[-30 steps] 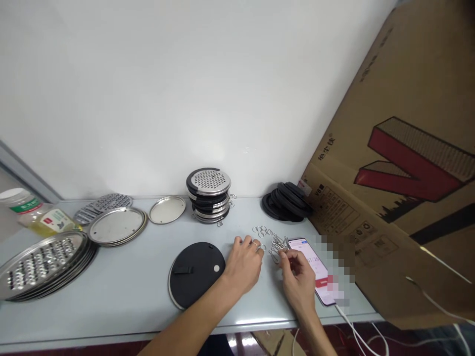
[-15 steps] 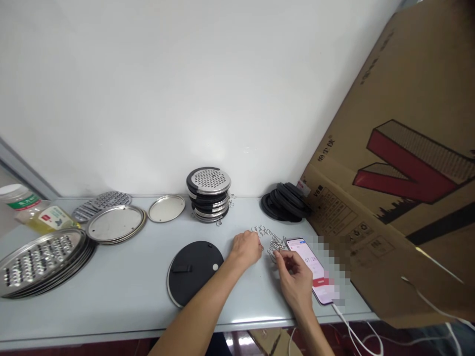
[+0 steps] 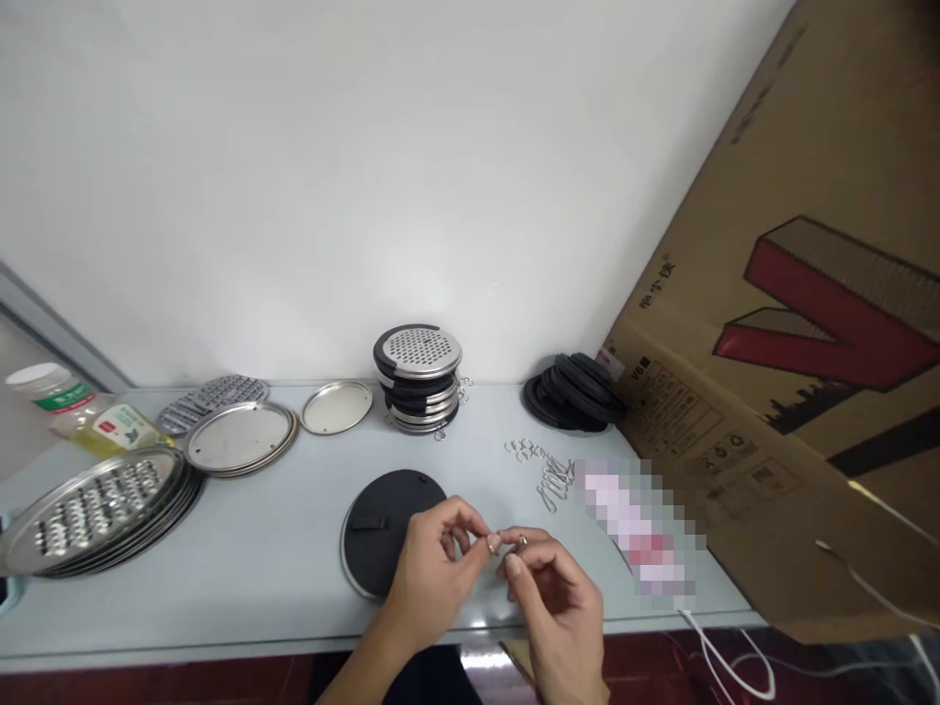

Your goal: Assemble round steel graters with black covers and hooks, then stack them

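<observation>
My left hand [image 3: 437, 568] pinches a small metal ring [image 3: 493, 542] between thumb and forefinger. Close beside it, my right hand [image 3: 562, 602] has a small bent metal hook [image 3: 521, 542] between its fingertips, mostly covered by them. The fingertips of both hands nearly meet above the table's front part. Partly behind my left hand lies a round black-backed grater [image 3: 378, 524] with a strap and a metal rim. Beyond my hands lie a cluster of loose metal rings [image 3: 525, 450] and a small pile of wire hooks [image 3: 556, 485].
A stack of round graters [image 3: 418, 377] stands by the wall, with metal discs [image 3: 336, 408] and stacked grater plates [image 3: 110, 509] to its left. Black rims [image 3: 573, 394] are piled at back right. A large carton [image 3: 793, 392] and a blurred-out phone [image 3: 635, 529] border the right side.
Both hands have drawn back from the ring and hook piles toward the table's front edge and come together. The left hand now has a ring, the right a hook.
</observation>
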The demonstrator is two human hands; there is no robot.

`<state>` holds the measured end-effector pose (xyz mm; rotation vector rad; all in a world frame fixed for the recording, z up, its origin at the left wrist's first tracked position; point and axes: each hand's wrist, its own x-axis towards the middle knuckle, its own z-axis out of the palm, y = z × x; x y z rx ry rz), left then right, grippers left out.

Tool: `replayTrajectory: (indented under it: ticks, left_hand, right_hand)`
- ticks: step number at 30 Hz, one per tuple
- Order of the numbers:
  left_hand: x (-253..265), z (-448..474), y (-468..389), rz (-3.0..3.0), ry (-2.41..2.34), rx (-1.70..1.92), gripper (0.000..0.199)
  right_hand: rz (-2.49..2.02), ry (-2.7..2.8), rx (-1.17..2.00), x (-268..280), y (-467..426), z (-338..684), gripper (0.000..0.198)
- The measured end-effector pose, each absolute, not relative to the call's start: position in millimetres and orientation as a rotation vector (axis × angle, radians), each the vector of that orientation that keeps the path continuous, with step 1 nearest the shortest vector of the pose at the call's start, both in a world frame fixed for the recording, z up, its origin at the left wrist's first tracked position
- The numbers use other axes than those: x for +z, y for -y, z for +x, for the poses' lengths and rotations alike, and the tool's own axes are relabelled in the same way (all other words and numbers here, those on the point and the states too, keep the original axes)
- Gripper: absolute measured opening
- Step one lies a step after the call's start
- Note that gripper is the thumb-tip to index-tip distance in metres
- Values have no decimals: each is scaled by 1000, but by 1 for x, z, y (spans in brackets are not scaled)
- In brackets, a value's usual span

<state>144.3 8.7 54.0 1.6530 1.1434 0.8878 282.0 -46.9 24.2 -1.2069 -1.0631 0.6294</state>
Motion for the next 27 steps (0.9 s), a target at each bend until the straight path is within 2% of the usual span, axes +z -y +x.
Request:
replayTrajectory:
  ticks: [6, 15, 23, 27]
  left_hand:
    - [56, 105, 7, 1536, -1224, 987, 27]
    - [56, 95, 15, 1533, -1123, 998, 16]
    - [45, 83, 23, 1592, -1105, 968, 19]
    - [41, 79, 24, 1612, -988, 1018, 14]
  right_hand:
    - [-1093, 1234, 587, 38, 55, 244, 11]
    - [-1039, 1328, 505, 48, 49, 236, 15]
    - [-1032, 1289, 654, 45, 47, 237, 15]
    - [-968, 1335, 709, 49, 48, 239, 17]
